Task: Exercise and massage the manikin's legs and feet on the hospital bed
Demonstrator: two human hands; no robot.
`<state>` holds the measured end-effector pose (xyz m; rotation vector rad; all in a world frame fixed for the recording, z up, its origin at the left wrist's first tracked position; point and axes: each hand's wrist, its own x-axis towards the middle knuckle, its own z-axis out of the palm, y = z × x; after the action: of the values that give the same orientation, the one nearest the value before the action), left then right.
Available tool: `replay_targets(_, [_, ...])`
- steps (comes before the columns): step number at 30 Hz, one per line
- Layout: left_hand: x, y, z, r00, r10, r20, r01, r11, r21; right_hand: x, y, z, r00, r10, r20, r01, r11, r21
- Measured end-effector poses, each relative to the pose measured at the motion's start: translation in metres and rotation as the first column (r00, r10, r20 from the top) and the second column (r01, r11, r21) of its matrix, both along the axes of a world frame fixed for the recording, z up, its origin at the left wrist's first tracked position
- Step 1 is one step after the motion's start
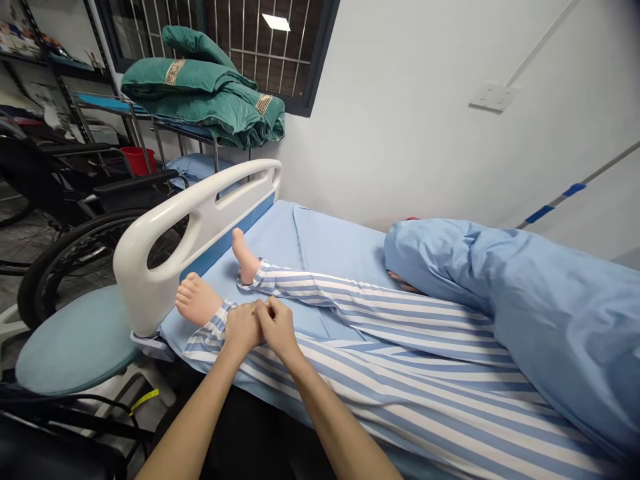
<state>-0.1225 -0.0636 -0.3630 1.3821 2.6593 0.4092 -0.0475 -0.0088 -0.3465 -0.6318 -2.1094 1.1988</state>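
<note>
My left hand and right hand pinch narrowly on the striped trouser leg at 12 o'clock; a hasty tug could slip it from my fingers.

Blue-and-white striped trousers stand out against a pale blue sheet and a deeper blue blanket. A white footboard carries a blue strip. Dark green quilts bear gold-patterned bands. Nearby are a red bucket, a black wheelchair and a teal stool.
</note>
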Motion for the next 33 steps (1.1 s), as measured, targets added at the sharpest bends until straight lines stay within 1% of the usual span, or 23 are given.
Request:
replay_targets(1, [0.0,0.0,-0.001,0.999,-0.005,-0.032,0.006,1.0,0.014,-0.001,0.002,-0.008,1.0,-0.029,-0.003,0.028,0.999,-0.02])
replay_targets(3, [-0.001,0.0,-0.005,0.995,0.011,-0.094,-0.002,0.996,0.089,-0.002,0.004,-0.016,1.0,-0.031,0.002,0.031,0.999,-0.013])
replay_targets(5, [-0.001,-0.001,-0.011,0.991,0.044,-0.126,-0.013,0.972,0.234,-0.002,0.002,-0.015,1.0,0.005,0.027,-0.005,1.0,0.026])
replay_targets(6, [0.0,-0.003,-0.014,0.99,0.054,-0.133,-0.008,0.947,0.322,-0.003,0.001,-0.014,0.999,0.017,0.044,-0.019,0.999,0.048])
replay_targets(7, [0.001,-0.005,-0.018,0.989,0.059,-0.135,0.002,0.91,0.414,-0.003,0.0,-0.012,0.998,0.026,0.06,-0.03,0.997,0.069])
replay_targets(9, [0.005,-0.011,-0.024,0.99,0.081,-0.115,0.002,0.811,0.585,-0.004,-0.002,-0.009,0.996,0.039,0.077,-0.048,0.992,0.12])
replay_targets(11, [0.01,-0.018,-0.027,0.99,0.132,-0.057,-0.054,0.703,0.709,-0.004,-0.004,-0.009,0.995,0.049,0.092,-0.065,0.982,0.175])
replay_targets(12, [0.013,-0.022,-0.027,0.987,0.162,-0.022,-0.092,0.66,0.745,-0.004,-0.005,-0.01,0.993,0.057,0.104,-0.076,0.977,0.197])
replay_targets(13, [0.016,-0.026,-0.025,0.983,0.184,0.007,-0.124,0.633,0.764,-0.004,-0.005,-0.01,0.991,0.066,0.119,-0.09,0.972,0.215])
replay_targets(15, [0.019,-0.031,-0.019,0.979,0.199,0.045,-0.161,0.617,0.771,-0.005,-0.003,-0.01,0.984,0.086,0.156,-0.123,0.961,0.248])
replay_targets(18, [0.016,-0.029,-0.002,0.983,0.162,0.089,-0.173,0.629,0.758,-0.009,0.008,-0.003,0.97,0.107,0.218,-0.176,0.928,0.327])
replay_targets(20, [0.009,-0.021,0.01,0.981,0.137,0.136,-0.193,0.625,0.757,-0.016,0.021,0.007,0.959,0.088,0.268,-0.193,0.898,0.395])
replay_targets(22, [0.0,-0.01,0.016,0.975,0.13,0.181,-0.222,0.638,0.738,-0.027,0.037,0.019,0.947,0.051,0.318,-0.198,0.871,0.45])
replay_targets(24, [-0.007,0.0,0.013,0.971,0.157,0.178,-0.237,0.683,0.691,-0.042,0.054,0.03,0.931,0.029,0.364,-0.216,0.848,0.485])
replay_targets(25, [-0.009,0.003,0.009,0.976,0.168,0.137,-0.216,0.722,0.657,-0.052,0.062,0.035,0.925,0.028,0.38,-0.23,0.837,0.498])
replay_targets(28, [-0.007,0.007,-0.007,0.983,0.15,-0.108,-0.078,0.865,0.495,-0.083,0.082,0.041,0.922,0.039,0.385,-0.259,0.801,0.539])
replay_targets(30, [-0.002,0.006,-0.014,0.963,0.129,-0.236,-0.035,0.931,0.364,-0.101,0.091,0.037,0.917,0.056,0.394,-0.284,0.786,0.549])
replay_targets(31, [0.0,0.005,-0.014,0.954,0.129,-0.27,-0.038,0.948,0.316,-0.109,0.094,0.032,0.896,0.066,0.438,-0.315,0.79,0.526])
replay_targets(33, [0.004,0.004,-0.011,0.939,0.138,-0.314,-0.052,0.962,0.268,-0.118,0.097,0.018,0.819,0.036,0.573,-0.346,0.827,0.444])
